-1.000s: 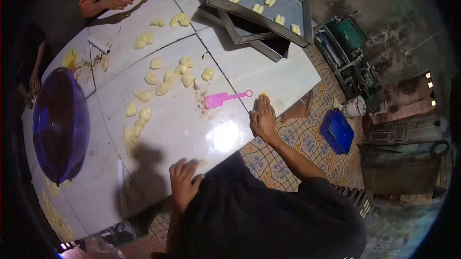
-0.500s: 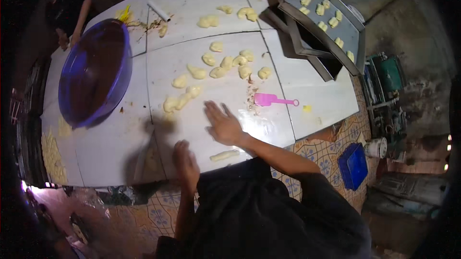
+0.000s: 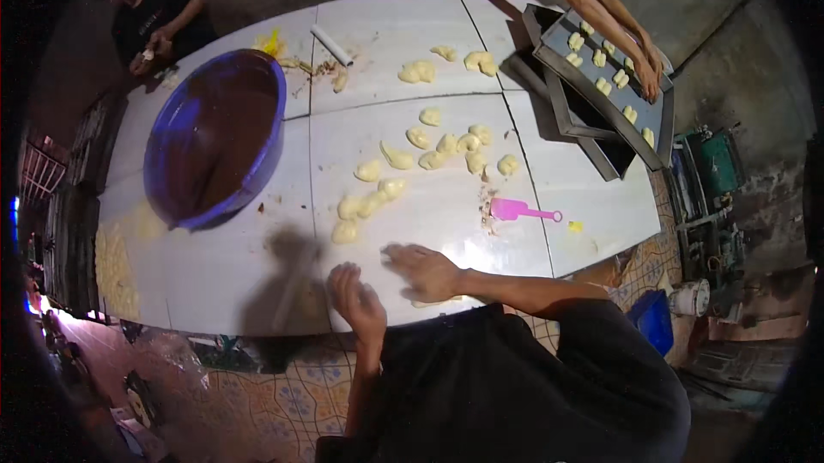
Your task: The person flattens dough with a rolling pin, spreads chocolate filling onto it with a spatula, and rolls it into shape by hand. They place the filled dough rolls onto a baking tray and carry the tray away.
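My right hand (image 3: 427,272) lies palm down and open on the white tabletop, fingers stretched toward the left. Close to its wrist, a strip of dough (image 3: 436,302) shows only in part by the near edge. To the left, my left hand (image 3: 359,302) is held over the edge of the table, fingers extended and nothing seen in it. Ahead of both hands, several pale yellow dough pieces (image 3: 371,203) form a loose line, the nearest a rounded lump (image 3: 344,232). More dough lumps (image 3: 468,145) sit farther off in a cluster.
A large purple basin (image 3: 276,154) with brown contents stands at the left. A pink scoop (image 3: 513,209) lies right of centre beside brown crumbs. A co-worker's hands (image 3: 650,77) reach into a metal tray (image 3: 592,68) of dough pieces, stacked on other trays. Another person (image 3: 167,17) handles something small.
The view has shifted, showing more of both co-workers. My right hand has drawn back toward the near edge, partly covering the dough strip. My left hand is closer to it.
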A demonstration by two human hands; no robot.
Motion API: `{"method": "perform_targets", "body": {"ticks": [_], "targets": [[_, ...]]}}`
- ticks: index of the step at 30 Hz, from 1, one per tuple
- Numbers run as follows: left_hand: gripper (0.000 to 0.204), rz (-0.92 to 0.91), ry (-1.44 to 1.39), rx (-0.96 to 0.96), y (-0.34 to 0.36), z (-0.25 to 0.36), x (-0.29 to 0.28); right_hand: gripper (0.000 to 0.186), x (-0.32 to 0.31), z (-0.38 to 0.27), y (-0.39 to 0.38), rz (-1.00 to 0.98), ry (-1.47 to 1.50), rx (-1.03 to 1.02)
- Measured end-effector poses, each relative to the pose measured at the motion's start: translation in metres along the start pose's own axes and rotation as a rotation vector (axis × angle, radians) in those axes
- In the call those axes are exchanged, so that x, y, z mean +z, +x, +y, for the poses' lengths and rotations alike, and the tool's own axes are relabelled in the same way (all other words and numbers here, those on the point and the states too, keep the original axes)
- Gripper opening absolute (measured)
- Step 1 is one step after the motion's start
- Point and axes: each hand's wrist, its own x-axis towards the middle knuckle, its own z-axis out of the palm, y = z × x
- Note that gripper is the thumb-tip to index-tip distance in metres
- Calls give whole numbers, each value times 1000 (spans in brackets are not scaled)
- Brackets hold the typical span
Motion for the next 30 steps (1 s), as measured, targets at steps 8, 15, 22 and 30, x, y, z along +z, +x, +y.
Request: {"method": "perform_targets", "body": {"ticks": [8,15,22,30], "targets": [[70,-637,344,-52,83,-11,66,27,-25,53,92,418,66,382],[62,-331,247,-73,88,10,62,39,-84,69,12,374,858,529],[28,-458,-440,-548,49,47,60,27,-64,-5,-11,315,677,635],[58,-568,-95,-23,29,37,44,47,-35,-4,-53,162,7,275]]}}
